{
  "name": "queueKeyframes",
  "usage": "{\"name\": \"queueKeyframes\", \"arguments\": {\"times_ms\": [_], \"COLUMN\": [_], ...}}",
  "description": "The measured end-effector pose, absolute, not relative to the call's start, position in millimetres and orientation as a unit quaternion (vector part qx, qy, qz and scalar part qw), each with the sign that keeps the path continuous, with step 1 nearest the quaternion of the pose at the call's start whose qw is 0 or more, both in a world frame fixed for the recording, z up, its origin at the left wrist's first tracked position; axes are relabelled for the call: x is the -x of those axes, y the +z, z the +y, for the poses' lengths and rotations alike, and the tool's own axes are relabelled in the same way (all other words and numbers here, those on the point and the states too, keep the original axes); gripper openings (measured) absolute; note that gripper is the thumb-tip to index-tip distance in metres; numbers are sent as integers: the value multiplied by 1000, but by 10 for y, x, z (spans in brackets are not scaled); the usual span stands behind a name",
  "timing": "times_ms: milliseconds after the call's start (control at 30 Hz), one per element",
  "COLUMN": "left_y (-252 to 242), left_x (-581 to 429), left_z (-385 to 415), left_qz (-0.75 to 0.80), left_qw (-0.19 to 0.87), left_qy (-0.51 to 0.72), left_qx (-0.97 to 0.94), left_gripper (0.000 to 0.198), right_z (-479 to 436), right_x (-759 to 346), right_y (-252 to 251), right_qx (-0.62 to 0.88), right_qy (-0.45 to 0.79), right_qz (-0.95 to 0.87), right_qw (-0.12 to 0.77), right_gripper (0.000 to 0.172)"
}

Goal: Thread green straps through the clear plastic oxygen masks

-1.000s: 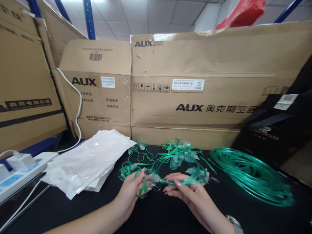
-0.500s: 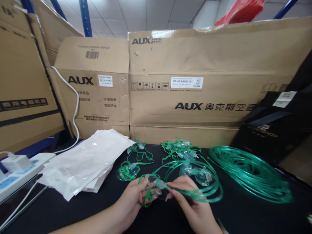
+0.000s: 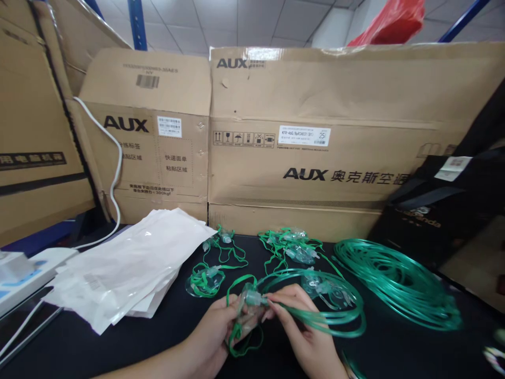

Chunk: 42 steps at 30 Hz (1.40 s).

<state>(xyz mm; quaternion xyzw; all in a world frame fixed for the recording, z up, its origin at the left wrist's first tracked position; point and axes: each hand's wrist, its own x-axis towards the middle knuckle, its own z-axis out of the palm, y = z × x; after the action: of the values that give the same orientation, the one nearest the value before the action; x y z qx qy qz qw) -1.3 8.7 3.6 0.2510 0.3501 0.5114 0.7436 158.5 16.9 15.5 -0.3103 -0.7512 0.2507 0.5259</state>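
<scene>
In my left hand is a clear oxygen mask, its green elastic strap looping above and below my fingers. My right hand pinches the end of a coiled green tube at the mask's pale connector. Whether the tube is seated on the connector is hard to tell, as my fingertips cover the joint. Just beyond my hands lies another mask with a green strap, and more strapped masks are heaped behind the tube. Near my right hand rest clear mask parts.
A large coil of green tubing lies on the black table at right. White plastic pouches are stacked at left, beside a power strip. Cardboard boxes wall the back, and a black bag leans at the right.
The left hand has turned the mask more upright and its strap hangs lower. Both hands still meet at the connector. The view has shifted slightly.
</scene>
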Motion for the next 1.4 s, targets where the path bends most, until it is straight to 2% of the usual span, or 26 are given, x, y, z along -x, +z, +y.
{"name": "queueKeyframes", "arguments": {"times_ms": [233, 467, 900, 1033, 1200, 1300, 1400], "left_y": [-32, -26, -23, 25, 66, 34, -11], "left_x": [88, 78, 56, 46, 75, 84, 75], "left_z": [159, 159, 184, 187, 192, 191, 192], "left_qz": [257, 268, 324, 327, 323, 320, 304], "left_qw": [770, 777, 758, 751, 746, 725, 709], "left_qy": [534, 518, 533, 544, 553, 580, 601], "left_qx": [-234, -238, -191, -179, -179, -191, -210], "left_gripper": [13, 14, 8, 15, 9, 4, 2], "right_z": [198, 207, 178, 184, 288, 412, 472], "right_x": [-1683, -1699, -1627, -1596, -1579, -1628, -1769], "right_y": [301, 327, 133, 114, 150, 167, 184], "right_qx": [363, 370, 333, 341, 352, 379, 451], "right_qy": [308, 429, 375, 400, 474, 531, 555], "right_qz": [-683, -608, -650, -637, -608, -579, -588], "right_qw": [554, 556, 571, 563, 531, 489, 379], "right_gripper": [9, 13, 7, 10, 17, 27, 37]}}
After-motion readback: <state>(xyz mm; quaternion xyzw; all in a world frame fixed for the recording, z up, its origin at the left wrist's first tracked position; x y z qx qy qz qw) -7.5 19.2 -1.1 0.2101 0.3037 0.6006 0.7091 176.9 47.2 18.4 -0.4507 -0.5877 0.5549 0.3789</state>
